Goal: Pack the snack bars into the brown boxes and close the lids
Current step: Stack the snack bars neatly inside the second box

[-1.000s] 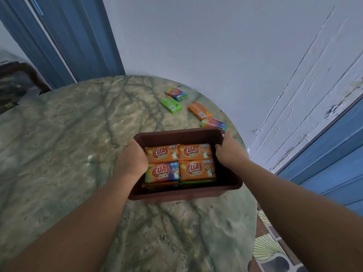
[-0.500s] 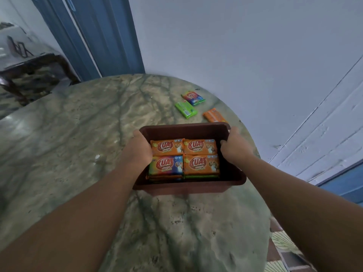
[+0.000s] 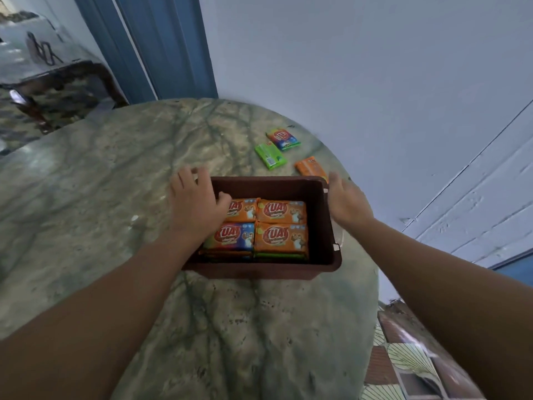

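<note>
Green-veined marble forms the round table [image 3: 115, 226], its near edge curving away over patterned floor tiles [image 3: 409, 359] at the lower right. Both forearms reach across the stone to the brown box [image 3: 259, 267], which sits open toward the table's right side with no lid in view. Inside it, four orange-faced snack bars [image 3: 281, 226] lie flat in a two-by-two layer, and further wrappers show beneath their near edges, so the box looks stacked.

At the box's left wall, the left hand [image 3: 196, 209] lies palm down, fingers extended and a little spread over the far left corner, thumb touching the far-left bar. Against the outside of the right wall, the right hand [image 3: 344, 203] is flat, fingers straight and together; neither hand grips anything.

Just past the far rim lies a loose orange bar [image 3: 310, 168], partly hidden by the box, then a green bar [image 3: 270, 156] and a multicoloured bar [image 3: 282, 139], all on bare marble. Behind them stand a pale wall and a blue door frame [image 3: 161, 47].

Packing seems to be mid-way: this box is nearly loaded while three bars remain out. The next move probably calls for reaching over the far rim to gather those bars, then finding the lid, which I cannot see.
</note>
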The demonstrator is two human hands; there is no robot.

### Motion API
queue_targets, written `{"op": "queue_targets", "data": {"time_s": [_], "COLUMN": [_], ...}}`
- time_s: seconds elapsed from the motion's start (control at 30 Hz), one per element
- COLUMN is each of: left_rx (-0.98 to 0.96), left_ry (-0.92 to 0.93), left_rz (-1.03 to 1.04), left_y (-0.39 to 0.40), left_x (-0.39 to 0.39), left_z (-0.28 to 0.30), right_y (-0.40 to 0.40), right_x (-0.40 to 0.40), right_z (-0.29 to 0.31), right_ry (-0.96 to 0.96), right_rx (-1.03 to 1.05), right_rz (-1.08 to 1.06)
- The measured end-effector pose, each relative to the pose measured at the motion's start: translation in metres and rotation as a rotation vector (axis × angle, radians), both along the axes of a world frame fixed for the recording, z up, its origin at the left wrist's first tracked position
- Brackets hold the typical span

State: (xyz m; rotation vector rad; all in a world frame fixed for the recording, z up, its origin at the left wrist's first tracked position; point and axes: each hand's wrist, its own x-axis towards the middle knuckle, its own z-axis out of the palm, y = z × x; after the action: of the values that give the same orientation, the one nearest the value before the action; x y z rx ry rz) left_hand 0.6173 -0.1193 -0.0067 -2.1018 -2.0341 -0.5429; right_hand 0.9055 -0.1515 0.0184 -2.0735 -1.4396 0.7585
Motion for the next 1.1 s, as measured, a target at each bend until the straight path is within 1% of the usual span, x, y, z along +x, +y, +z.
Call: {"op": "queue_targets", "data": {"time_s": [0.1,0.2,0.27,0.37,0.5,0.6,0.67,0.7,0.77,0.83,0.9,1.03,1.1], "left_rx": [0.059,-0.028,-0.091,-0.183,-0.344,-0.48,-0.536,-0.546,-0.557,-0.594,-0.636,-0.551,-0.561], "left_ry": [0.0,-0.102,-0.151,-0.109,-0.041,0.004,0.095,0.177,0.414,0.582,0.657,0.686,0.704], "left_rz": [-0.14,-0.329,-0.401,-0.444,-0.433,-0.463,-0.507,-0.546,-0.629,-0.675,-0.663,-0.639,-0.589], "left_y": [0.016,0.042,0.061,0.092,0.125,0.147,0.158,0.162,0.167,0.169,0.171,0.175,0.177], "left_x": [0.022,0.057,0.081,0.115,0.154,0.183,0.201,0.207,0.218,0.223,0.224,0.225,0.222], "left_z": [0.012,0.025,0.031,0.034,0.027,0.012,0.002,-0.004,-0.015,-0.027,-0.034,-0.035,-0.032], "right_y": [0.015,0.035,0.046,0.064,0.081,0.091,0.099,0.102,0.108,0.111,0.113,0.113,0.112], "right_x": [0.02,0.037,0.05,0.068,0.077,0.083,0.085,0.086,0.088,0.088,0.089,0.088,0.087], "right_z": [0.002,-0.006,-0.017,-0.042,-0.064,-0.077,-0.081,-0.081,-0.083,-0.083,-0.085,-0.087,-0.085], "right_ry": [0.058,0.006,-0.045,-0.162,-0.311,-0.416,-0.418,-0.418,-0.408,-0.394,-0.396,-0.375,-0.37], "right_rx": [0.035,0.022,0.005,-0.056,-0.243,-0.258,-0.237,-0.231,-0.207,-0.182,-0.168,-0.165,-0.161], "right_rz": [-0.096,-0.11,-0.08,0.06,0.35,0.469,0.497,0.515,0.546,0.565,0.588,0.599,0.592]}}
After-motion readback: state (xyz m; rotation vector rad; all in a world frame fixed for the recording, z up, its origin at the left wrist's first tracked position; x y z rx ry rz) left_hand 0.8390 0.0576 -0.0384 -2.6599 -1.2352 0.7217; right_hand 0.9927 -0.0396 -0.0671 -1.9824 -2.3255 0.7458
